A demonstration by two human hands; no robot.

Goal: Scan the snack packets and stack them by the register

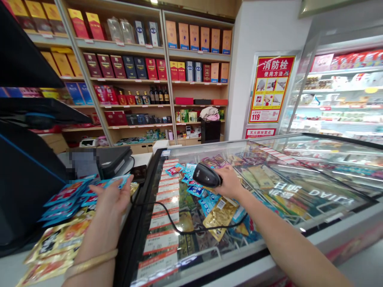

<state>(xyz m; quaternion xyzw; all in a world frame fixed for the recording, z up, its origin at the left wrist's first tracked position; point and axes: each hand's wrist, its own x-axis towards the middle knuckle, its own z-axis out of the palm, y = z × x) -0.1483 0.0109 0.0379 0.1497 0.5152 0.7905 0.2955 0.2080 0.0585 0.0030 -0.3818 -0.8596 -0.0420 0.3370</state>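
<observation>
In my right hand (231, 181) is a black handheld barcode scanner (206, 175), held over the glass lid of a chest freezer. Its black cable (191, 231) loops across the glass. Small blue packets (196, 190) and a gold packet with a barcode (220, 217) lie loosely on the lid beneath it. My left hand (110, 201) has its fingers on a blue packet (119, 181), above the counter on the left. Beside that hand is a stack of blue and red packets (67, 199). Gold packets (56, 243) are spread in front of the stack.
The chest freezer (299, 239) fills the middle and right, with price labels (163, 213) along its left side. A dark monitor (26, 179) stands at the left, near a black printer-like device (115, 159). Behind are shelves (125, 81) of boxes and bottles, and a lit display fridge (344, 91).
</observation>
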